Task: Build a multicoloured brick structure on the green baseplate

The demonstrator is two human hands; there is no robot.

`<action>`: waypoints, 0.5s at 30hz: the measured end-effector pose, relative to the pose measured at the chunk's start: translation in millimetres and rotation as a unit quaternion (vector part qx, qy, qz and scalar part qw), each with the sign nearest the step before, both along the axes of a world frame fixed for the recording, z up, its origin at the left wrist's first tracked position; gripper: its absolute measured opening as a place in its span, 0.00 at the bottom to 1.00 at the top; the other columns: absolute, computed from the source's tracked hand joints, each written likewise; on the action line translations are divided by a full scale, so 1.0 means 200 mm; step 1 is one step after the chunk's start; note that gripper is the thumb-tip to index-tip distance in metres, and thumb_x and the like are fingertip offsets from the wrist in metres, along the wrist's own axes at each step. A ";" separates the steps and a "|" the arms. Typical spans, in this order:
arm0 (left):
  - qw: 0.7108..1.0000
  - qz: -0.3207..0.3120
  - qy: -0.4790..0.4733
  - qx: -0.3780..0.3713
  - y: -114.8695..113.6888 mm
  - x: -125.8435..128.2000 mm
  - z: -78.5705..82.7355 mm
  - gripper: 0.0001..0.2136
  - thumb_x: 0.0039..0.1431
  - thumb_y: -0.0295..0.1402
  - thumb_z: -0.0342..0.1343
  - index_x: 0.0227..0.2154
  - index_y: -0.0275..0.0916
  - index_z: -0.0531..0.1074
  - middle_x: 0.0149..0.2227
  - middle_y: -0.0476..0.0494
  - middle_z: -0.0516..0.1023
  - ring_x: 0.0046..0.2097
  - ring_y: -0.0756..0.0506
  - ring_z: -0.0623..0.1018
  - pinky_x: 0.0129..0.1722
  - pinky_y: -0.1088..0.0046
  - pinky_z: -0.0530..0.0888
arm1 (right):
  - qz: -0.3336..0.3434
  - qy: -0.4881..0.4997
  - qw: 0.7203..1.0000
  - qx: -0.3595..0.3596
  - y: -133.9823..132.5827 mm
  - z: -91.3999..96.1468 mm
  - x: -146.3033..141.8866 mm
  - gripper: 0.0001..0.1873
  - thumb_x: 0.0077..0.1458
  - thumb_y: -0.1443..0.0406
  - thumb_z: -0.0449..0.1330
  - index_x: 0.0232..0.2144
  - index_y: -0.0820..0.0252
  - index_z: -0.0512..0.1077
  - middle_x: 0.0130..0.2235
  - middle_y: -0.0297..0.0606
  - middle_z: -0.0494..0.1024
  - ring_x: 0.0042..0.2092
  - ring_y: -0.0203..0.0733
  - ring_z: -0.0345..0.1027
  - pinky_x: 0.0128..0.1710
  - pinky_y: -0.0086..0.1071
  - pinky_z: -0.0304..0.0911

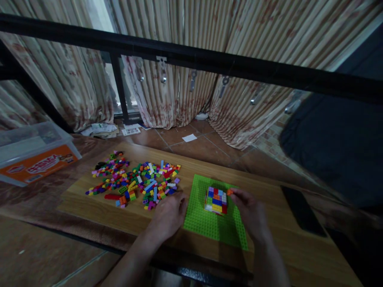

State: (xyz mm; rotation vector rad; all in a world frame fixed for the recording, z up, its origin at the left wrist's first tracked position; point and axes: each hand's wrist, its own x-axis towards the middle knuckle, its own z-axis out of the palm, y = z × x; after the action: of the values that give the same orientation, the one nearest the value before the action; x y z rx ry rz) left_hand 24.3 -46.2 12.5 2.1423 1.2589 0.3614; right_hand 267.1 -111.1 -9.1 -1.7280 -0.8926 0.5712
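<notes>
A green baseplate [209,223] lies on the wooden table, with a small multicoloured block of bricks [216,200] built on it. My right hand [249,209] is closed in a pinch on an orange brick [229,192], held against the upper right corner of the block. My left hand [169,215] rests on the table at the baseplate's left edge, fingers curled; what they hold, if anything, is hidden. A spread of several loose coloured bricks [134,181] lies just left of that hand.
A clear plastic box with an orange label [32,153] stands at the far left. A dark phone [301,210] lies on the table at the right. A black rail [191,56] and curtains run across the back. A dark cloth [338,143] fills the right.
</notes>
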 end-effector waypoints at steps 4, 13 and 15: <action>1.000 -0.012 -0.001 0.000 -0.01 0.05 -0.01 0.11 0.63 0.28 0.45 0.40 0.39 0.73 0.38 0.43 0.79 0.41 0.46 0.78 0.38 0.74 0.68 | 0.025 -0.020 0.999 0.000 0.03 -0.03 0.00 0.16 0.45 0.55 0.63 0.34 0.58 0.79 0.39 0.43 0.82 0.41 0.50 0.75 0.46 0.47 0.67; 1.000 -0.016 0.017 0.001 -0.01 0.08 -0.03 0.11 0.63 0.28 0.47 0.42 0.40 0.73 0.39 0.44 0.80 0.40 0.46 0.78 0.39 0.73 0.69 | 0.072 -0.010 0.997 -0.011 0.05 -0.06 0.01 0.15 0.47 0.56 0.62 0.35 0.58 0.79 0.39 0.42 0.82 0.41 0.48 0.75 0.44 0.42 0.68; 1.000 -0.017 0.017 -0.002 0.00 0.08 -0.03 0.11 0.63 0.28 0.47 0.41 0.40 0.74 0.38 0.44 0.80 0.39 0.46 0.78 0.38 0.73 0.69 | 0.082 -0.015 0.996 -0.015 0.05 -0.05 0.01 0.15 0.47 0.57 0.62 0.35 0.58 0.79 0.38 0.42 0.82 0.41 0.48 0.75 0.45 0.42 0.68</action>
State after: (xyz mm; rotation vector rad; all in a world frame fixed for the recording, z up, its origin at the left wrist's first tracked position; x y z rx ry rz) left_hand 39.4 -47.0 6.0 2.1724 1.2385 0.3104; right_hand 269.4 -101.1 -19.4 -1.7041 -1.0590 0.6706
